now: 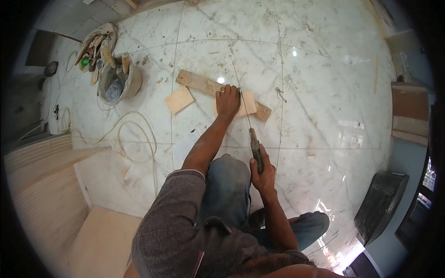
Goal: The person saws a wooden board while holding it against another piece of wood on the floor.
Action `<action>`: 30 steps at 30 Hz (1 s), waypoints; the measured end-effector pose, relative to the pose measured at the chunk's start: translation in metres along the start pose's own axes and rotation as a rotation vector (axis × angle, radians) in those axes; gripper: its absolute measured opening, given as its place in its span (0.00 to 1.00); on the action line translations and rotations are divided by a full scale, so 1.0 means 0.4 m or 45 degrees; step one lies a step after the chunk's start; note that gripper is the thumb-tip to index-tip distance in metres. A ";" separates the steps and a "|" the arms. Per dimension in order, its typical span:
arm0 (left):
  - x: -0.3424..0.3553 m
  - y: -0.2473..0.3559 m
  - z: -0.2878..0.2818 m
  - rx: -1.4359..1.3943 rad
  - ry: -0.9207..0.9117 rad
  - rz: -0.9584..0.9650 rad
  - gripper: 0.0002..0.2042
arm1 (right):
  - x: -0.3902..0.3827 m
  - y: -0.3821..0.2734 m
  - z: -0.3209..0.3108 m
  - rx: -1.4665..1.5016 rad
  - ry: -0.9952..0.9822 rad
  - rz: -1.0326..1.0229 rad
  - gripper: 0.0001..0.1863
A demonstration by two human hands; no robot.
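My right hand (263, 176) is wrapped round the dark handle of a hand saw (256, 150). Its thin blade, seen nearly edge-on, points away across a small pale wood piece (248, 103). My left hand (228, 101) presses that piece down, fingers close together beside the blade and a ring on one of them. Part of the piece is hidden under this hand. Beneath it a longer, worn wooden plank (199, 82) lies slantwise on the floor. A second pale wood piece (180, 99) rests left of my left hand, against or very near the plank.
A bucket (134, 83) with tools and a plastic bottle stands far left, beside a cloth bag of tools (99, 41). A pale cable (119, 134) loops over the tiled floor. Wooden panels (104, 241) are at near left, a black case-like object (381, 206) at right.
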State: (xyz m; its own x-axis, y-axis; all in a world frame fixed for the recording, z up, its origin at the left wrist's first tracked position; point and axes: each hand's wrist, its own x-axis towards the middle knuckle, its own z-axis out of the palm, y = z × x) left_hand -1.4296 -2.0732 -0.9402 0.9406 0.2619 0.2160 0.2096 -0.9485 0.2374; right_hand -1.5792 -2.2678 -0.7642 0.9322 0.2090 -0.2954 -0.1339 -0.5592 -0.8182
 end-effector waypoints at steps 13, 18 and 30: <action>-0.006 0.000 0.007 -0.023 -0.017 0.027 0.07 | 0.021 0.003 -0.053 -0.012 -0.091 0.023 0.26; -0.009 0.007 0.006 -0.084 -0.048 -0.026 0.08 | -0.140 0.081 -0.067 -0.019 -0.003 -0.145 0.29; -0.056 -0.007 0.034 -0.181 -0.001 0.092 0.09 | -0.044 0.064 -0.030 0.034 0.028 -0.102 0.26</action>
State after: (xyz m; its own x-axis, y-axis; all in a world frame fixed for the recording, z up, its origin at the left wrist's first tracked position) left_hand -1.4475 -2.0789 -0.9587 0.9521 0.1935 0.2369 0.1012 -0.9301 0.3532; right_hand -1.5950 -2.2956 -0.7741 0.9475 0.2342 -0.2175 -0.0670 -0.5198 -0.8516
